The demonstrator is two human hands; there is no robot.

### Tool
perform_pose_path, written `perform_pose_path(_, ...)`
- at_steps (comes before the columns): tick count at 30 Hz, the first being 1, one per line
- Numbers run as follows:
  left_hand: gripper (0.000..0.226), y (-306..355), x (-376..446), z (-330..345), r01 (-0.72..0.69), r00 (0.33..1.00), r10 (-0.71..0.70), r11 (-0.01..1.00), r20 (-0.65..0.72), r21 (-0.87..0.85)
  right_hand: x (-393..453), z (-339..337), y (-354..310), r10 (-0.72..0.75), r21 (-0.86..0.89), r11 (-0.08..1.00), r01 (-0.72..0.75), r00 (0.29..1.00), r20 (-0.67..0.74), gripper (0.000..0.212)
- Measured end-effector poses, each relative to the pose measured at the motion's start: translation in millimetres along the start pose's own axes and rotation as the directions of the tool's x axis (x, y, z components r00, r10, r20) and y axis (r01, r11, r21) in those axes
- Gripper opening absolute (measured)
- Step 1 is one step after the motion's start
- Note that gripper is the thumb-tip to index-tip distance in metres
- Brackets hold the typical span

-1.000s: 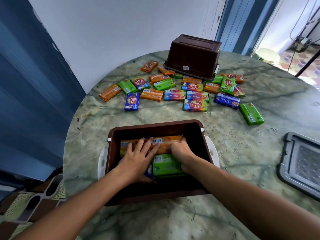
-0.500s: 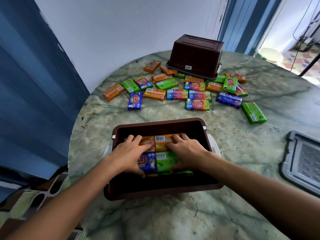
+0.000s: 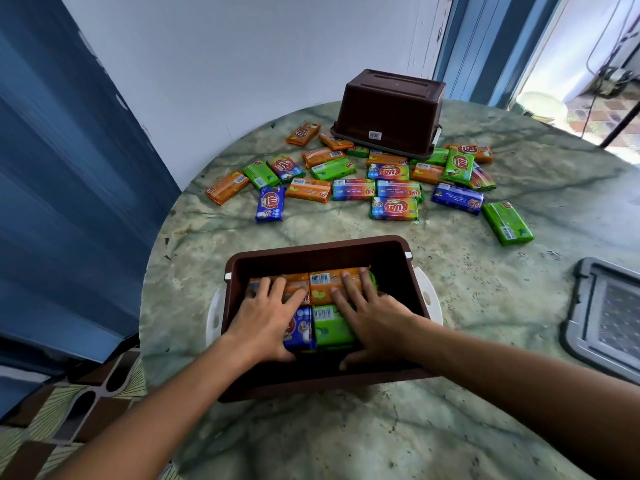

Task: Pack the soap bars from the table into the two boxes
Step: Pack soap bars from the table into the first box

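From the head camera, a round table [image 3: 450, 306] with a smooth green marble-look top holds two dark brown plastic boxes. The near open brown box [image 3: 322, 252] is a rectangle with white side handles, and four wrapped soap bars show inside it: two orange ones at the back, one blue and one green in front. The left hand [image 3: 266, 317] lies flat with fingers spread on the left orange bar [image 3: 294, 282] and the blue bar [image 3: 301, 329]. The right hand [image 3: 372, 317] lies flat too, fingers straight on the right orange bar [image 3: 323, 284] and the green bar [image 3: 329, 327]; neither hand grips anything. The far upside-down brown box [image 3: 391, 109] sits at the back. About twenty-two shiny loose soap bars [image 3: 353, 188], orange, green, blue and rainbow, lie scattered in front of it. A grey plastic lid [image 3: 581, 327] rests at the right edge.
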State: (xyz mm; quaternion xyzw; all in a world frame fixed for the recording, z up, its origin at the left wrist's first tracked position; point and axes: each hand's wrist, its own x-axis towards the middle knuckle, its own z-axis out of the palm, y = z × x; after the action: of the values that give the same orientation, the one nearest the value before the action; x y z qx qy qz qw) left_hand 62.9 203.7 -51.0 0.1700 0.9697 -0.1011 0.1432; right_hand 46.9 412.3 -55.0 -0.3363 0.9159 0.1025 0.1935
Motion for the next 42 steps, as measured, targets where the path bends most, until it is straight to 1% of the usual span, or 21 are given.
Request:
perform_pose_path(2, 0.112, -2.1, 2.0, -3.4, -0.005, 1.0, 0.005, 0.999, -0.018, -0.042, 3.2, 4.2, -1.9, 0.001, -0.038, 0.999, -0.002, 1.0, -0.031, 0.113)
perform_pose_path(5, 0.111, -11.1, 3.8, -9.4, -0.017, 1.0, 0.017, 0.995, 0.004, -0.095, 2.6, -4.2, 2.9, -0.026, -0.011, 1.0, 0.026, 0.998, -0.051, 0.101)
perform_pose_path(8, 0.113, -13.8, 2.3, -9.4, -0.008, 1.0, 0.01, 0.992, 0.018, -0.123, 0.2, -11.8, 7.6, -0.043, 0.012, 0.999, 0.044, 0.998, -0.046, 0.095)
perform_pose_path(10, 0.119, -6.5, 0.7, -5.5, 0.009, 0.999, -0.006, 0.997, 0.045, -0.075, 0.6, -9.2, 6.6, -0.031, 0.01, 0.999, 0.032, 0.997, -0.067, 0.097)
perform_pose_path(12, 0.124, 3.8, 0.7, 0.1, 0.028, 0.998, -0.029, 1.0, 0.063, 0.013, 2.1, -4.1, 1.9, 0.004, -0.007, 1.0, -0.005, 0.997, -0.077, 0.106)
perform_pose_path(14, 0.125, 8.0, 1.6, 3.3, 0.047, 0.998, -0.049, 0.998, 0.044, 0.046, 7.1, 2.7, -3.7, 0.056, -0.031, 0.998, -0.058, 0.995, -0.085, 0.113)
perform_pose_path(15, 0.124, 7.3, 2.0, 3.7, 0.045, 0.999, -0.047, 0.998, 0.027, 0.043, 9.8, 4.3, -5.8, 0.092, -0.059, 0.994, -0.097, 0.993, -0.076, 0.105)
perform_pose_path(17, 0.123, 3.5, 1.4, 3.3, 0.03, 1.0, -0.03, 0.999, 0.004, 0.033, 14.3, 9.0, -7.3, 0.138, -0.115, 0.982, -0.153, 0.982, -0.129, 0.072)
perform_pose_path(18, 0.123, 2.1, 0.7, 2.6, 0.023, 1.0, -0.023, 0.999, 0.001, 0.028, 15.8, 7.3, -8.0, 0.15, -0.116, 0.979, -0.167, 0.979, -0.138, 0.065)
perform_pose_path(19, 0.122, 0.9, -0.1, 2.1, 0.02, 1.0, -0.02, 1.0, 0.002, 0.02, 16.1, 3.6, -9.2, 0.151, -0.111, 0.981, -0.157, 0.987, -0.064, 0.071)
perform_pose_path(20, 0.122, -0.1, -0.1, 1.1, 0.02, 1.0, -0.02, 1.0, 0.003, 0.007, 16.4, 0.3, -10.4, 0.141, -0.113, 0.983, -0.142, 0.99, -0.022, 0.085)
perform_pose_path(22, 0.12, -2.2, 0.7, -2.1, 0.016, 1.0, -0.016, 0.999, 0.003, -0.032, 15.0, -0.9, -6.8, 0.069, -0.099, 0.992, -0.075, 0.996, -0.062, 0.107)
perform_pose_path(24, 0.12, -1.3, 1.2, -4.3, 0.025, 1.0, -0.025, 0.998, 0.015, -0.049, 10.5, -2.4, -5.5, 0.061, -0.063, 0.996, -0.069, 0.991, -0.117, 0.112)
perform_pose_path(25, 0.122, 2.0, 1.4, -4.2, 0.035, 0.999, -0.034, 0.999, 0.03, -0.031, 10.1, -2.3, -6.5, 0.078, -0.045, 0.995, -0.084, 0.99, -0.113, 0.111)
perform_pose_path(27, 0.126, 13.0, 1.0, -0.5, 0.05, 0.997, -0.053, 0.997, 0.064, 0.053, 10.2, -4.0, -11.4, 0.136, -0.068, 0.988, -0.139, 0.989, -0.053, 0.098)
perform_pose_path(30, 0.126, 26.8, 0.8, 7.0, 0.063, 0.996, -0.072, 0.986, 0.053, 0.154, 16.5, 9.5, -8.9, 0.155, -0.159, 0.972, -0.175, 0.98, -0.128, 0.064)
perform_pose_path(32, 0.122, 29.1, 0.6, 8.1, 0.057, 0.997, -0.063, 0.985, 0.032, 0.166, 19.6, 13.1, -9.5, 0.11, -0.19, 0.971, -0.144, 0.977, -0.182, 0.047)
perform_pose_path(34, 0.117, 29.0, 1.0, 9.2, 0.045, 0.998, -0.051, 0.986, 0.034, 0.159, 25.8, 20.5, -13.8, 0.009, -0.238, 0.969, -0.068, 0.97, -0.241, 0.05)
perform_pose_path(37, 0.106, 29.9, 2.7, 11.3, 0.043, 0.998, -0.048, 0.989, 0.033, 0.144, 33.3, 30.5, -18.1, -0.066, -0.268, 0.963, -0.014, 0.956, -0.286, 0.054)
perform_pose_path(40, 0.094, 29.6, 5.8, 14.7, 0.029, 0.999, -0.032, 0.992, 0.023, 0.123, 36.0, 36.5, -17.6, -0.095, -0.242, 0.97, 0.019, 0.947, -0.308, 0.059)
perform_pose_path(42, 0.096, 29.3, 7.1, 15.9, 0.008, 1.0, -0.011, 0.992, 0.026, 0.124, 35.9, 37.3, -16.9, -0.108, -0.226, 0.973, 0.038, 0.946, -0.306, 0.061)
